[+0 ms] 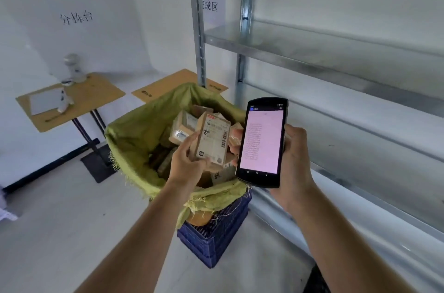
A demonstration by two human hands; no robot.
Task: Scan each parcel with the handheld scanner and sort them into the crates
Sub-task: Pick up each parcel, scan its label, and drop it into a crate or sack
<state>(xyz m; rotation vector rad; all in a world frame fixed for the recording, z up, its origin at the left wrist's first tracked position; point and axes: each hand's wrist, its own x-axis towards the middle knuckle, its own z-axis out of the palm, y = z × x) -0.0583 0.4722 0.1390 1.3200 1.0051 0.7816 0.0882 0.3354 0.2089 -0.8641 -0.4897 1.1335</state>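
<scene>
R hand gripping scanner, L hand fingers pinching small parcel – above sack-lined crate

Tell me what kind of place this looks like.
Probably a small parcel sorting room: a green sack of labelled parcels sits on a blue crate, bare metal shelving stands alongside, and the right hand holds a handheld scanner.
</scene>
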